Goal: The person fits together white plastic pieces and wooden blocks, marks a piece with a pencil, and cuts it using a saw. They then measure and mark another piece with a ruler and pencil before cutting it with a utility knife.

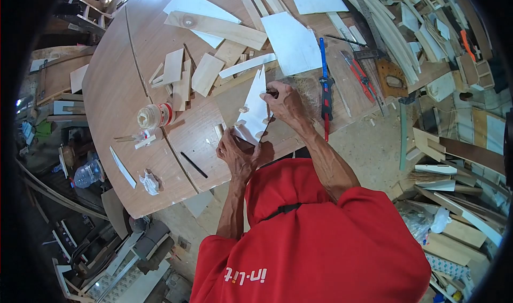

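A white pointed panel with small wooden blocks on it lies at the table's near edge, tilted slightly. My left hand grips its lower left corner, fingers curled at the edge. At the panel's right edge, my right hand has its fingers bent together in a pinch; whatever small thing may be between them is hidden. A glue jar lies to the left, close to thin sticks. Between the jar and my left hand is a black pencil-like stick.
Wood offcuts and white sheets cover the table beyond the panel. To the right lie a blue and red bar clamp, red-handled pliers and a handsaw. A crumpled white cloth sits near the left edge.
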Demonstrator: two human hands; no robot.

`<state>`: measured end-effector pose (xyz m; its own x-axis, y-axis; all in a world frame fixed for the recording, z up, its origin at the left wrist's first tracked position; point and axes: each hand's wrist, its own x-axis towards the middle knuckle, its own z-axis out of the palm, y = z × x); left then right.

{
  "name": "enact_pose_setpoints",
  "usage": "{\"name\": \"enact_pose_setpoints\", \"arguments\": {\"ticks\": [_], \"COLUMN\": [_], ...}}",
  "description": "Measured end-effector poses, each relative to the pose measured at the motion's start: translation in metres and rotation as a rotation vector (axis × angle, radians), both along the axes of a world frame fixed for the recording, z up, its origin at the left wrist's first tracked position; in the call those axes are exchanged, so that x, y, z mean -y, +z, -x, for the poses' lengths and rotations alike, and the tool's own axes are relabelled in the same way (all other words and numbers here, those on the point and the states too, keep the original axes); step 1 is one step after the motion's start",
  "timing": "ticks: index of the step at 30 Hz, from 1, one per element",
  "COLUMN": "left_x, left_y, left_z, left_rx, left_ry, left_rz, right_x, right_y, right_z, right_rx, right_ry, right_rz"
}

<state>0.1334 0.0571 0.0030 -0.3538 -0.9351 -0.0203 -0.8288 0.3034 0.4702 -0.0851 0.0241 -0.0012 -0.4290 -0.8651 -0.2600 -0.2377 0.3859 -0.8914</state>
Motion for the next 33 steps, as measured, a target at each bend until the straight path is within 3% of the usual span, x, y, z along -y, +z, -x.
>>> {"name": "enact_pose_setpoints", "arguments": {"ticks": [33], "left_x": [-0.0017], "left_y": [-0.0001], "left_z": [0.0032], "left_rx": [-0.014], "left_ry": [-0.011], "left_rz": [0.065], "right_x": [-0.0002], "right_y": [0.0001], "right_z": [-0.0008], "right_rx": [-0.005], "right_ry": [0.0], "right_rz": [0.014]}}
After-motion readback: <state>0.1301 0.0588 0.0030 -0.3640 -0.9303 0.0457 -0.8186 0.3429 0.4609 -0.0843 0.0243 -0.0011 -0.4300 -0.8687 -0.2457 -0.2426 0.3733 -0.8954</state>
